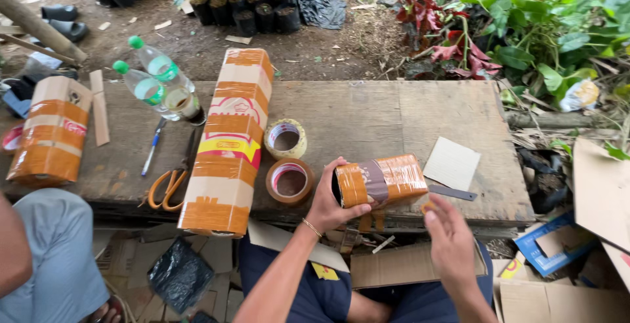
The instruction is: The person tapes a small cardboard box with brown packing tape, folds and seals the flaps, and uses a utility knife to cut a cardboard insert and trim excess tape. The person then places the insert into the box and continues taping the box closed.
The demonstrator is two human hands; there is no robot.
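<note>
My left hand grips the near end of a small box wrapped in brown tape, held just above the front edge of the wooden table. My right hand hovers at the box's right end, fingers loosely curled, touching a bit of tape at its lower corner. A brown tape roll and a yellowish tape roll lie just left of the box.
A long taped carton lies lengthwise at centre-left. Orange scissors, a pen, two green-capped bottles, a cardboard square and a cutter blade are on the table. Another person's knee is at left beside a taped parcel. Cardboard scraps litter the ground.
</note>
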